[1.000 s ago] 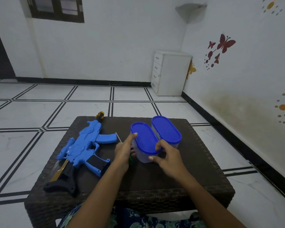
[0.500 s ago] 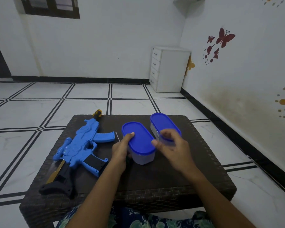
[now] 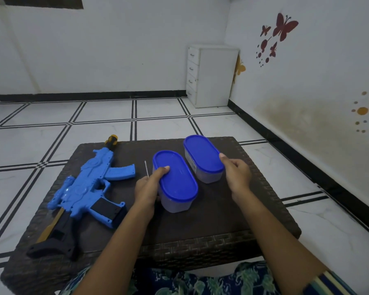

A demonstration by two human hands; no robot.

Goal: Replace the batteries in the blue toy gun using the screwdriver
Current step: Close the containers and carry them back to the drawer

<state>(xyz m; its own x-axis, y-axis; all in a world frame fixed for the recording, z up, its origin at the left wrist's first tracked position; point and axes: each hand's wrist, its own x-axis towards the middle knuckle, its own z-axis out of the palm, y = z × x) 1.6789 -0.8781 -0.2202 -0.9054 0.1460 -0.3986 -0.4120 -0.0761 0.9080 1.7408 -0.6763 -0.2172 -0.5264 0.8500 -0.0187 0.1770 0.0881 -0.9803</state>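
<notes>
Leftward on the wicker table (image 3: 222,211) lies the blue toy gun (image 3: 90,184); left hand (image 3: 147,188), screwdriver (image 3: 146,169) protruding, curls round the near blue-lidded container (image 3: 177,182); right hand (image 3: 237,173) clasps the far container (image 3: 202,154).

**Left side blocked, front and right open**

I am seeing the blue toy gun (image 3: 87,184) taking up the left third of the table (image 3: 222,213), running lengthwise from the near edge to the far edge. Two lidded tubs are crowding the middle, with the near container (image 3: 176,182) sitting just beside the far container (image 3: 202,154). The left hand (image 3: 147,186) is filling the lane between gun and near container, and the screwdriver (image 3: 146,169) it is gripping is poking its shaft up there. The right hand (image 3: 237,173) is gripping the far container's right end. Bare table is lying open in front of the containers and along the right side.
</notes>
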